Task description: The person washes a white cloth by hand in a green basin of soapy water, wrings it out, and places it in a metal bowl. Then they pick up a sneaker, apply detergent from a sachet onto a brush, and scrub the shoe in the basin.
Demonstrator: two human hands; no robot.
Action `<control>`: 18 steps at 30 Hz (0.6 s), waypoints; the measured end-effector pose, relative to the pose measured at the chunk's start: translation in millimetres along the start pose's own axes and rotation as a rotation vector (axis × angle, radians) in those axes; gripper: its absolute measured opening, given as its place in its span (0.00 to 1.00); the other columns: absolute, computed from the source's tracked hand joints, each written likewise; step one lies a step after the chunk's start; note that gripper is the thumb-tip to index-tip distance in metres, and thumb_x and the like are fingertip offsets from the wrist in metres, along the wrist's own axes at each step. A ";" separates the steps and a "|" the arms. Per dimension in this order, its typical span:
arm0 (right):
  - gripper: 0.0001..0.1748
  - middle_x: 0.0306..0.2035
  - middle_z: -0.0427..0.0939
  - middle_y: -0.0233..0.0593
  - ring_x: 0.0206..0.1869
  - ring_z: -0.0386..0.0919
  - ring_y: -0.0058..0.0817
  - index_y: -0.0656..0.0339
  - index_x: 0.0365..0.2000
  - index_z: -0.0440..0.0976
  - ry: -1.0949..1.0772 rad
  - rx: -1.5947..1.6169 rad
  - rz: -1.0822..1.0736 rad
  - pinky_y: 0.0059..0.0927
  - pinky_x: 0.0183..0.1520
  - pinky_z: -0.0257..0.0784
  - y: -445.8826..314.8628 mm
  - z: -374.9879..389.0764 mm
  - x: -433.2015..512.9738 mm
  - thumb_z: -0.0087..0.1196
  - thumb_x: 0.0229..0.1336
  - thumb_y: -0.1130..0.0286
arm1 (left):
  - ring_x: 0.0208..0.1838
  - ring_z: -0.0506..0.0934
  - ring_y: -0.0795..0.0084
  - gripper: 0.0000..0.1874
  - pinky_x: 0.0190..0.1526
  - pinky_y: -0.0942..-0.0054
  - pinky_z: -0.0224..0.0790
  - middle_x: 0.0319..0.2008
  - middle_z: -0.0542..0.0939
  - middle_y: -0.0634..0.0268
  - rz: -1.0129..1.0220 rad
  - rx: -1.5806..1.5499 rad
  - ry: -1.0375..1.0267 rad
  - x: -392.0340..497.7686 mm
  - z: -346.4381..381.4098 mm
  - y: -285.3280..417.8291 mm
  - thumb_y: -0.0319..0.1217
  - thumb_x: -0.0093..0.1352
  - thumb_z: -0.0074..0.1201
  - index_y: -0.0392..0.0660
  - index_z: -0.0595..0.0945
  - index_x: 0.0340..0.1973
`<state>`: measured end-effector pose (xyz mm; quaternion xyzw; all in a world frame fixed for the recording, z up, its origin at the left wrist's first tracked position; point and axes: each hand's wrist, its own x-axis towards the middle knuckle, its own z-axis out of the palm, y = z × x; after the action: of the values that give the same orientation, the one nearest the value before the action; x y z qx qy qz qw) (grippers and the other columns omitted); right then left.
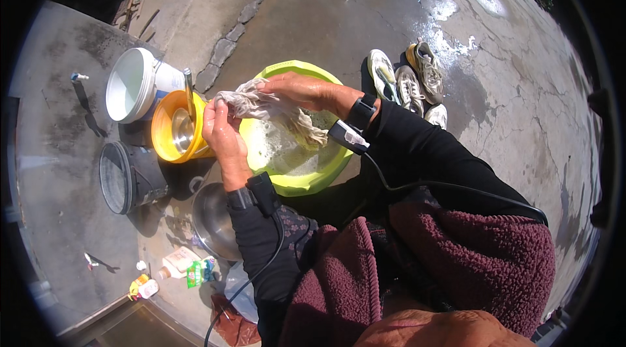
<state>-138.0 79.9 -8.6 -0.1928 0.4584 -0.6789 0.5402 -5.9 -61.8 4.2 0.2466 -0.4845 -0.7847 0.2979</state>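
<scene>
A twisted, wet whitish cloth [266,107] stretches between my hands, its lower end hanging over the soapy water [279,146] in a yellow-green plastic basin [313,184]. My left hand [225,134] grips the cloth's left end, thumb on top, beside the basin's left rim. Laid over the cloth from above is my right hand [298,90], its fingers pointing left and partly hiding the folds. Grey-black foam gathers on the water. Both wrists wear black straps with small cabled devices.
Left stand a white bucket [129,85], a yellow bucket [159,127] with a metal ladle inside, a dark bucket [116,178] and a steel basin [215,224]. Bottles [178,261] and a green packet [195,273] lie lower left. Several sneakers [411,85] rest right on cracked, partly wet concrete.
</scene>
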 end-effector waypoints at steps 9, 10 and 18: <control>0.07 0.27 0.72 0.24 0.29 0.67 0.18 0.57 0.33 0.76 0.229 -0.024 -0.060 0.25 0.34 0.65 -0.8 -8.6 4.6 0.52 0.62 0.66 | 0.45 0.77 0.65 0.12 0.51 0.66 0.72 0.41 0.78 0.57 0.004 -0.084 -0.062 -1.6 -4.6 8.5 0.30 0.73 0.48 0.38 0.73 0.50; 0.08 0.27 0.72 0.25 0.30 0.68 0.18 0.57 0.32 0.77 0.261 -0.016 -0.099 0.27 0.35 0.66 -3.3 -10.0 4.0 0.52 0.62 0.66 | 0.46 0.77 0.64 0.12 0.52 0.64 0.71 0.42 0.78 0.56 0.031 -0.117 -0.066 -1.2 -5.3 10.2 0.29 0.73 0.47 0.38 0.73 0.50; 0.08 0.29 0.73 0.27 0.31 0.69 0.19 0.59 0.34 0.77 0.306 0.108 -0.222 0.27 0.36 0.67 -15.0 -18.3 3.3 0.52 0.62 0.65 | 0.50 0.75 0.58 0.12 0.57 0.58 0.68 0.43 0.76 0.55 0.034 -0.220 -0.024 2.0 -10.0 18.9 0.29 0.72 0.46 0.38 0.72 0.49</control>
<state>-161.3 84.4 -6.2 -0.1073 0.4740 -0.7794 0.3954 3.7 -76.0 17.1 0.1947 -0.4029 -0.8310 0.3304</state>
